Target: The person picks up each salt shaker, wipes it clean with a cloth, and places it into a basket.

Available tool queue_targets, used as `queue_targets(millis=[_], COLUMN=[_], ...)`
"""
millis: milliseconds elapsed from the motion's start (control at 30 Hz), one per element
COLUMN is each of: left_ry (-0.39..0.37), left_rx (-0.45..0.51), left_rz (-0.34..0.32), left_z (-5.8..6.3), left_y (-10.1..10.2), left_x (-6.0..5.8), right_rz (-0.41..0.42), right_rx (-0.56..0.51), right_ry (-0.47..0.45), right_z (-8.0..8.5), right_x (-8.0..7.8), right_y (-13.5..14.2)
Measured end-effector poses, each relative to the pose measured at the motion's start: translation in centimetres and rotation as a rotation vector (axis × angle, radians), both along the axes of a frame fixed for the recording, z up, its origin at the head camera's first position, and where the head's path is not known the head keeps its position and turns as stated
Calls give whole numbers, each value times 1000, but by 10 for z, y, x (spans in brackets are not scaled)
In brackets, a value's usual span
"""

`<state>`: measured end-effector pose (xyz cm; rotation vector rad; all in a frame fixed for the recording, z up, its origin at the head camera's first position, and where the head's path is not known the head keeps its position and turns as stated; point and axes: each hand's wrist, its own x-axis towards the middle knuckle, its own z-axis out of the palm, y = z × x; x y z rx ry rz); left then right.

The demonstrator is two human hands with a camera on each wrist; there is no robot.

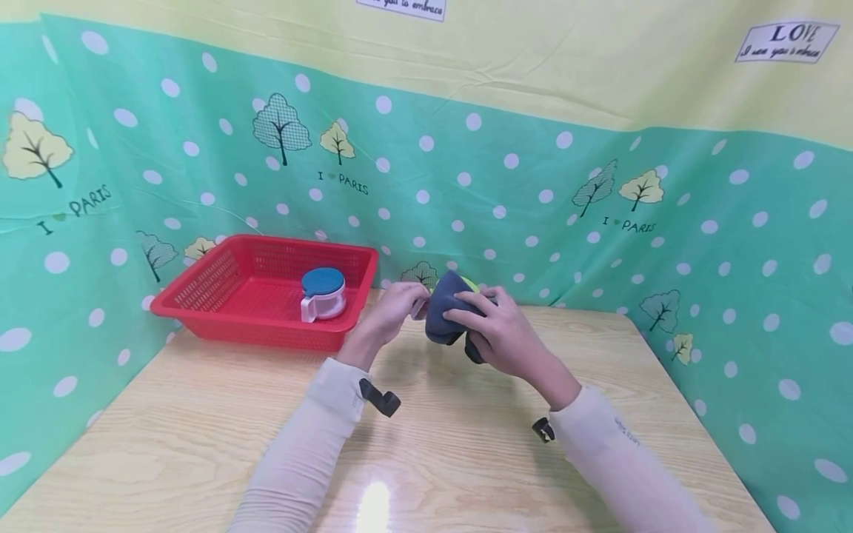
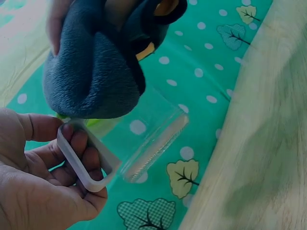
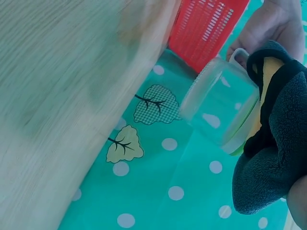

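My left hand (image 1: 393, 311) grips the white handle (image 2: 94, 185) of a clear jar (image 3: 218, 103), seen tilted in both wrist views. A green lid (image 1: 470, 283) shows at one end of it, partly covered. In my right hand (image 1: 504, 334) is a folded, fuzzy dark blue-grey cloth (image 2: 96, 72) with yellowish patches (image 3: 269, 76) inside its folds. The cloth lies against the lid end of the jar, above my left fingers in the left wrist view. Both hands are raised over the table; the head view mostly hides the jar behind the cloth.
To the left on the wooden table (image 1: 426, 444) stands a red plastic basket (image 1: 253, 333). Inside it is a similar clear jar with a blue lid (image 1: 323, 281) and a white handle. A green and yellow patterned curtain (image 1: 506, 200) hangs behind the table and along its sides.
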<state>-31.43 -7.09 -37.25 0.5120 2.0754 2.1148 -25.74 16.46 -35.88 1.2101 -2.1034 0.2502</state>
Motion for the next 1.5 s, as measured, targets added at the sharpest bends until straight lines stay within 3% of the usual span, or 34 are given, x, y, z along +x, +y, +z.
queue_targets(millis=[233, 633, 1167, 1333, 1500], left_ry=[-14, -36, -22, -31, -13], left_rx=[69, 128, 114, 92, 64], left_rz=[12, -36, -195, -245, -270], left_z=[3, 3, -5, -7, -8], left_y=[-3, -12, -25, -24, -22], left_x=[-2, -4, -11, -10, -9], right_rz=[-30, 1, 44, 32, 21], right_rx=[-19, -80, -104, -109, -103], right_ry=[-26, -50, -243, -336, -366], right_z=[0, -2, 10, 15, 17], right_x=[1, 3, 7, 8, 8], right_y=[9, 25, 49, 53, 52])
